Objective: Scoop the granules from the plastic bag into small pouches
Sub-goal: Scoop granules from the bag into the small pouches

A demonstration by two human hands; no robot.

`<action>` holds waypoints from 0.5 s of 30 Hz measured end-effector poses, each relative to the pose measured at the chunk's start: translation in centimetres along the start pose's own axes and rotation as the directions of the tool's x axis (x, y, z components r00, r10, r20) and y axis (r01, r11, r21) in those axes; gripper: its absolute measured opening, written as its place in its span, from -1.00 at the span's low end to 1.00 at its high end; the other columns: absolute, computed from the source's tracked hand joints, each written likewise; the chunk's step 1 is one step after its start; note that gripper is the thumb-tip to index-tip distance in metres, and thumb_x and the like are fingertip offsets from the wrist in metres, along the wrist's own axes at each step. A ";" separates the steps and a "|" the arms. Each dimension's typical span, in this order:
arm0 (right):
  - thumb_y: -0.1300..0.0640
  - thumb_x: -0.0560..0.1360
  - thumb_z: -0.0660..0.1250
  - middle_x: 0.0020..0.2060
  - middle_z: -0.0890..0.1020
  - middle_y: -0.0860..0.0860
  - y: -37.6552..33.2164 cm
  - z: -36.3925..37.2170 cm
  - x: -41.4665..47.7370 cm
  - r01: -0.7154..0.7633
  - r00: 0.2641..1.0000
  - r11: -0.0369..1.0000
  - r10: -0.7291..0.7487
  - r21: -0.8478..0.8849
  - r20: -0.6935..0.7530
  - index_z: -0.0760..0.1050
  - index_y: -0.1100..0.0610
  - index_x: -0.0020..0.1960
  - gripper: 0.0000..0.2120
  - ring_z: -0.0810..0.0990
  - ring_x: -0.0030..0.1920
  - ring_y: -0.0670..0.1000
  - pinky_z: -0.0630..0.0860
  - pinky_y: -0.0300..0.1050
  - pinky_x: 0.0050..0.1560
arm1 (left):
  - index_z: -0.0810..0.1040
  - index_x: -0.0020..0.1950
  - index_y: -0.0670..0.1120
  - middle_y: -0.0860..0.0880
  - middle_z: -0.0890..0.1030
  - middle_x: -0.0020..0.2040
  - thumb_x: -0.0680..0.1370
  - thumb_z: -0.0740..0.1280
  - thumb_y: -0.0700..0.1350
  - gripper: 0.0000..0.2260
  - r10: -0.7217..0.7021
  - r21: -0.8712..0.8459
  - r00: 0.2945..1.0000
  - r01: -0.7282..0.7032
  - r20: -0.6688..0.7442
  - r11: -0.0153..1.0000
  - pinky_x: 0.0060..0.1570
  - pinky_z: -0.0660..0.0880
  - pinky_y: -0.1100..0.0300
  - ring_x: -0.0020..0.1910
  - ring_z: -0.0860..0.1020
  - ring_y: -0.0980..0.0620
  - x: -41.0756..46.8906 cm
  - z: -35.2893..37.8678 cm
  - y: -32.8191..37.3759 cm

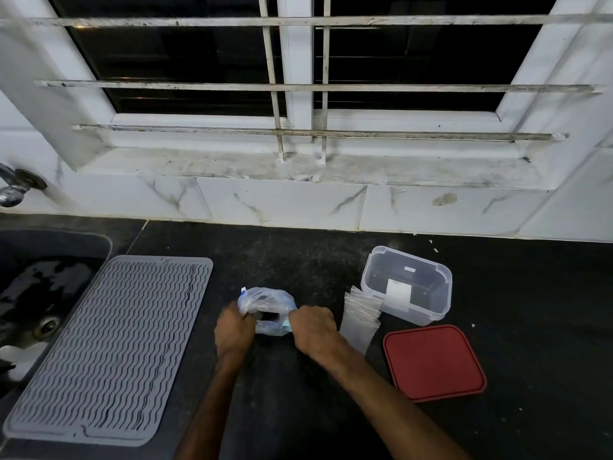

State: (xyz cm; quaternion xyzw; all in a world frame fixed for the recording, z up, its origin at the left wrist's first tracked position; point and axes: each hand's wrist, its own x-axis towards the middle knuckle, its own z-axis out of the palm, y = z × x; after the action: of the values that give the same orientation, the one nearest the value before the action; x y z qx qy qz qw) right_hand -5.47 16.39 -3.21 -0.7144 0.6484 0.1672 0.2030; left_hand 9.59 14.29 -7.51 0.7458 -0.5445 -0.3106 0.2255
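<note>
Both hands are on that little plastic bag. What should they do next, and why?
Probably pull the mouth of the plastic bag wider open. The left hand and right hand each grip one side of it, and its opening looks only partly spread. The pouches lie to its right, none picked up yet.

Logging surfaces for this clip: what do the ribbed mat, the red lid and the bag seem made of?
The ribbed mat: probably silicone or rubber, matte grey with moulded wavy ridges. The red lid: likely plastic, dull finish, rounded moulded rim. The bag: thin clear plastic film, crinkled and glossy.
</note>
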 end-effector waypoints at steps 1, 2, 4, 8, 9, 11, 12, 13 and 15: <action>0.13 0.55 0.34 0.23 0.54 0.14 0.0 -0.4 0.2 -0.030 0.999 0.998 0.028 0.053 0.027 0.40 0.18 0.38 -0.58 0.54 0.21 0.15 0.48 0.01 0.16 | 0.56 0.15 -0.13 -0.08 0.60 0.00 0.57 0.26 -0.15 -0.81 -0.020 0.002 1.000 0.020 0.013 1.000 -0.08 0.45 0.15 -0.08 0.53 0.03 -0.1 0.1 0.1; 0.13 0.53 0.37 0.23 0.53 0.15 -0.2 -0.9 0.5 -0.060 0.997 0.992 0.054 0.110 0.062 0.39 0.19 0.39 -0.54 0.53 0.22 0.15 0.47 0.01 0.18 | 0.57 0.16 -0.12 -0.09 0.62 0.01 0.57 0.27 -0.15 -0.81 -0.035 0.014 0.999 0.035 0.022 0.999 -0.08 0.43 0.17 -0.09 0.51 0.05 -0.4 0.1 0.3; 0.14 0.51 0.40 0.18 0.59 0.15 -0.3 -1.6 0.6 -0.085 0.990 0.973 0.058 0.214 0.131 0.44 0.22 0.35 -0.56 0.58 0.18 0.14 0.51 0.00 0.20 | 0.56 0.20 -0.12 -0.12 0.63 0.06 0.57 0.31 -0.11 -0.77 -0.048 0.002 0.998 0.048 0.037 0.999 -0.07 0.43 0.16 -0.04 0.55 -0.01 -0.7 0.2 0.4; 0.14 0.58 0.28 -0.04 0.68 0.16 -0.7 -0.7 0.4 -0.009 1.000 0.928 0.012 0.373 -0.004 0.57 0.26 0.15 -0.76 0.67 -0.07 0.12 0.61 0.01 0.00 | 0.56 0.16 -0.07 -0.12 0.63 0.03 0.48 0.33 0.10 -0.65 -0.100 -0.026 0.990 0.103 0.096 0.994 -0.05 0.61 -0.01 -0.04 0.62 -0.13 -0.8 0.4 0.4; 0.12 0.59 0.27 0.04 0.65 0.17 -0.8 -0.4 0.3 -0.022 0.999 0.945 0.032 0.328 -0.027 0.55 0.24 0.20 -0.74 0.64 0.02 0.13 0.57 0.01 0.07 | 0.56 0.14 -0.07 -0.11 0.63 0.01 0.44 0.31 0.14 -0.62 -0.105 -0.027 0.989 0.108 0.104 0.994 -0.07 0.63 -0.06 -0.08 0.63 -0.13 -0.6 0.6 0.2; 0.10 0.60 0.26 0.21 0.57 0.17 -0.9 0.2 0.3 -0.055 0.998 0.968 0.063 0.244 -0.024 0.48 0.21 0.30 -0.68 0.55 0.21 0.15 0.46 0.00 0.20 | 0.56 0.12 -0.06 -0.11 0.63 -0.02 0.44 0.28 0.13 -0.63 -0.105 -0.023 0.989 0.108 0.104 0.994 -0.09 0.64 -0.06 -0.12 0.64 -0.10 -0.6 0.5 0.5; 0.11 0.60 0.25 0.25 0.54 0.17 -1.1 0.5 0.5 -0.067 0.997 0.969 0.073 0.239 -0.018 0.45 0.21 0.33 -0.66 0.52 0.25 0.15 0.44 -0.01 0.24 | 0.56 0.13 -0.06 -0.10 0.63 -0.03 0.48 0.28 0.10 -0.67 -0.099 -0.029 0.990 0.102 0.103 0.994 -0.08 0.63 -0.05 -0.12 0.63 -0.09 -0.9 0.4 0.9; 0.11 0.60 0.25 0.27 0.53 0.17 -1.1 0.7 0.5 -0.077 0.997 0.968 0.081 0.241 -0.004 0.43 0.21 0.35 -0.65 0.52 0.26 0.15 0.43 0.00 0.25 | 0.56 0.13 -0.05 -0.10 0.62 -0.03 0.51 0.27 0.07 -0.72 -0.090 -0.024 0.990 0.093 0.106 0.995 -0.06 0.63 -0.05 -0.11 0.63 -0.08 -0.9 0.4 1.0; 0.12 0.59 0.27 0.27 0.52 0.17 -1.4 0.9 0.8 -0.093 0.996 0.973 0.093 0.209 0.013 0.39 0.20 0.38 -0.62 0.53 0.24 0.15 0.46 0.01 0.23 | 0.54 0.17 -0.04 -0.09 0.61 0.00 0.55 0.24 0.05 -0.73 -0.078 -0.042 0.990 0.083 0.121 0.996 -0.03 0.62 -0.05 -0.08 0.62 -0.07 -1.2 0.3 1.4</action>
State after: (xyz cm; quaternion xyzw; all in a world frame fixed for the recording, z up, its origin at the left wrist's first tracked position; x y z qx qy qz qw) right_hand -3.94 16.26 -4.28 -0.6577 0.6949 0.1083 0.2701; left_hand 8.18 14.97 -6.53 0.7418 -0.5191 -0.3759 0.1973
